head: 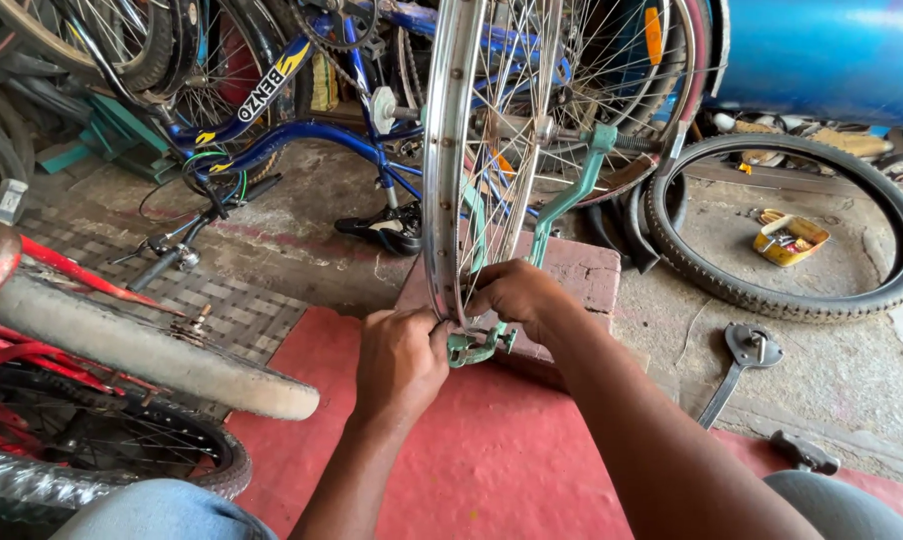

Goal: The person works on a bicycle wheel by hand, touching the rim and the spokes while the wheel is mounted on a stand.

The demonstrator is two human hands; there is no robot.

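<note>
Chrome steel catches the light along the bare wheel rim [439, 170], which stands upright in a pale green truing stand [571, 195] at twelve o'clock from the person. The left hand [401, 362] is curled shut, its fingers pinching the rim's lower edge just beside the stand's green foot [476, 345]. The right hand [516, 295] is wrapped around the same lower arc from the other side, fingers closed among the spokes, the two hands almost touching. The stand rests on a reddish brick block [586, 275], whose front edge meets a red mat [491, 450] spreading toward six o'clock with open room between the forearms.

At three o'clock a flat wrench [739, 362] lies on bare concrete, well apart from the hands, and beyond it at two o'clock a loose black tyre [711, 280] rings a small yellow tin [789, 238]. At nine o'clock a white-tyred wheel [141, 350] on a red frame crowds the mat's left edge. A blue bicycle frame [301, 130] leans at eleven o'clock, close behind the rim.
</note>
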